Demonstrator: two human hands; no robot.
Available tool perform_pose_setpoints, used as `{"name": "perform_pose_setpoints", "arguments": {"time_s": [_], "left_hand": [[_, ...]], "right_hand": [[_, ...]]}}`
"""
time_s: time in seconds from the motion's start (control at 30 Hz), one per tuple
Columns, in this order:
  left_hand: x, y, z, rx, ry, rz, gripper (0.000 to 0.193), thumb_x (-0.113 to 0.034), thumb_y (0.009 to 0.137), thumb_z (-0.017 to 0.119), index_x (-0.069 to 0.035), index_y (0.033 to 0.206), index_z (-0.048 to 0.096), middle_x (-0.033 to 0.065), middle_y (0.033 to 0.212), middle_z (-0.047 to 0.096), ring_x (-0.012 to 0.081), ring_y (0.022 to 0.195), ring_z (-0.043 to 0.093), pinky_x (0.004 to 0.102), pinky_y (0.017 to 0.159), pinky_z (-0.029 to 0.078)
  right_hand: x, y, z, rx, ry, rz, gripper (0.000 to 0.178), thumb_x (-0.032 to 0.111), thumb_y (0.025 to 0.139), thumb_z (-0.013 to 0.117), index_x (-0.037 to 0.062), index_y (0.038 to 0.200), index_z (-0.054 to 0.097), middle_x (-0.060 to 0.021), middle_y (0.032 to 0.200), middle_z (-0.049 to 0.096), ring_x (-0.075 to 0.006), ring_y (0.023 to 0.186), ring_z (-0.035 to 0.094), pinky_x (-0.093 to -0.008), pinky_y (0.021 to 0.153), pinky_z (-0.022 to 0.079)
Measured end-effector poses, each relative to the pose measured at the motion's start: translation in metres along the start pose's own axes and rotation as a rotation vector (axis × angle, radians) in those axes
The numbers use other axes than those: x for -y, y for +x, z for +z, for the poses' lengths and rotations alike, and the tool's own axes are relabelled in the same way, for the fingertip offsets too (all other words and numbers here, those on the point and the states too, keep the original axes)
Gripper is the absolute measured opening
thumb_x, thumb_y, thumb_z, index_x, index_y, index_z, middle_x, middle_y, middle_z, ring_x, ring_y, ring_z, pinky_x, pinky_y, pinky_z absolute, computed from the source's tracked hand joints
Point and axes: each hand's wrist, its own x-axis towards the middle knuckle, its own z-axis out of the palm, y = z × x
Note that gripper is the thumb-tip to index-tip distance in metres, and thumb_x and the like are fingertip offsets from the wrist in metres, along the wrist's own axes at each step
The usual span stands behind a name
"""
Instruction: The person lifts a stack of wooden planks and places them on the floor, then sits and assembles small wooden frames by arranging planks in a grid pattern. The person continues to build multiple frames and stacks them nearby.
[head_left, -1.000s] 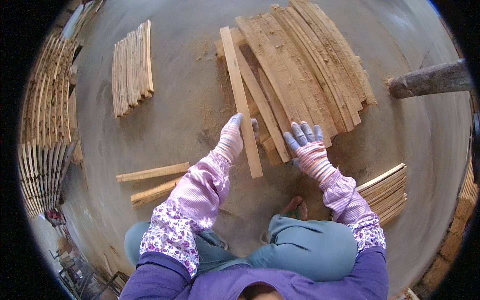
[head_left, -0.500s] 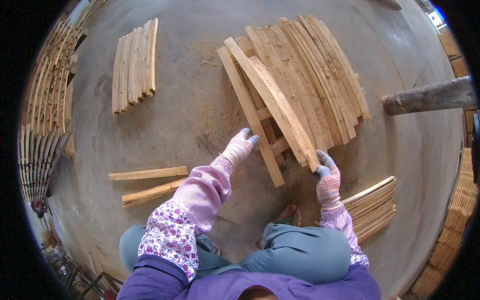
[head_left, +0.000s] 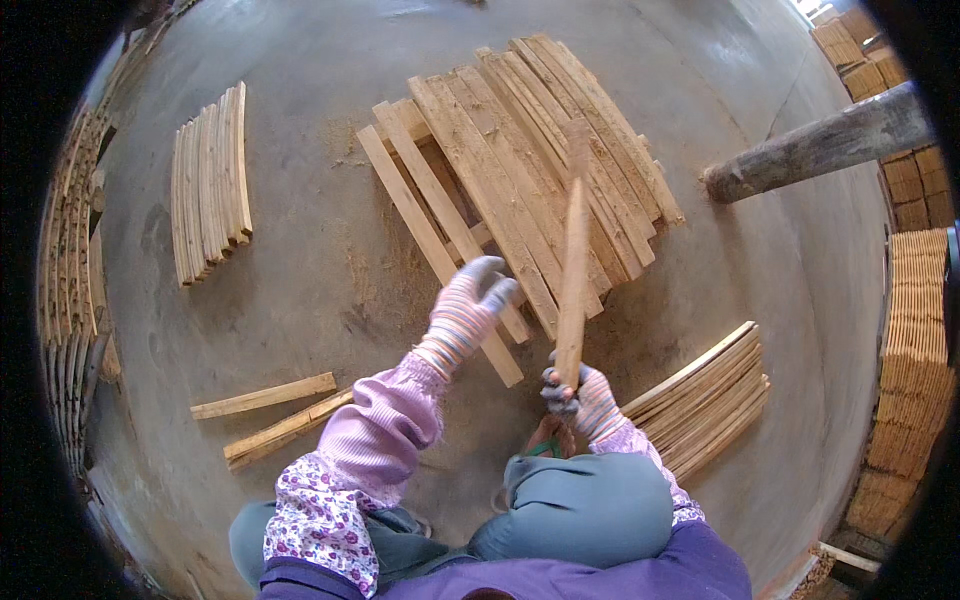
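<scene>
My right hand [head_left: 584, 402], in a striped glove with grey fingers, is closed round the near end of a wooden plank [head_left: 573, 285]. This plank is raised and seen narrow-side on, its far end blurred over the pile. My left hand [head_left: 466, 312], gloved the same way, holds nothing; thumb and fingers are apart. It hovers over the near part of two loose slats [head_left: 415, 215] at the pile's left side. A wide pile of rough wooden planks [head_left: 500, 170] lies in front of me, with crosspieces showing under its left side.
A bundle of slats [head_left: 212, 185] lies at the far left. Two short pieces [head_left: 265, 396] are on the floor left of my arm. Another slat stack [head_left: 700, 400] sits by my right knee. A thick round post [head_left: 815, 145] stands at right, before tall wood stacks [head_left: 915, 370].
My right hand has pulled the plank off the pile's left side and swung it upward, closer to my body. My left hand stays near the slats, fingers more spread. The whole view has shifted.
</scene>
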Motion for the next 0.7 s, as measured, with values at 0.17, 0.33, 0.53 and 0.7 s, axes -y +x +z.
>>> {"name": "perform_pose_setpoints", "arguments": {"time_s": [0.17,0.33,0.53,0.7], "left_hand": [[-0.011,0.003,0.022,-0.132,-0.044,-0.021,0.075,-0.028,0.095,0.072,0.000,0.153,0.034,0.0217,0.135,0.059,0.0281,0.125,0.058,0.0370,0.103,0.047],[-0.017,-0.004,-0.003,-0.028,-0.426,-0.119,0.061,-0.015,0.099,0.066,0.000,0.151,0.038,0.0105,0.125,0.063,0.0174,0.110,0.062,0.0306,0.094,0.051],[-0.003,-0.012,-0.018,-0.217,-0.197,-0.106,0.062,-0.015,0.094,0.073,0.000,0.146,0.042,0.0156,0.129,0.063,0.0244,0.115,0.060,0.0358,0.097,0.049],[-0.015,-0.019,-0.028,-0.377,0.148,-0.134,0.069,-0.023,0.082,0.083,-0.004,0.132,0.040,0.0225,0.121,0.062,0.0352,0.115,0.061,0.0430,0.101,0.048]], "right_hand": [[-0.038,0.019,0.015,-0.233,-0.365,0.036,0.024,0.018,0.100,0.051,0.0091,0.122,0.057,-0.0107,0.085,0.062,-0.0157,0.057,0.055,-0.0219,0.043,0.046],[-0.052,0.019,0.038,-0.313,-0.639,-0.022,0.029,0.011,0.095,0.050,0.0089,0.123,0.058,-0.0095,0.086,0.064,-0.0159,0.059,0.057,-0.0235,0.046,0.048],[-0.056,0.019,0.051,-0.301,-0.801,0.069,0.030,0.015,0.095,0.055,0.0116,0.124,0.060,-0.0100,0.094,0.070,-0.0174,0.069,0.065,-0.0287,0.053,0.053],[-0.050,0.022,0.039,-0.290,-0.719,0.231,0.043,0.035,0.100,0.058,0.0147,0.137,0.053,-0.0085,0.105,0.072,-0.0167,0.078,0.067,-0.0301,0.062,0.055]]}}
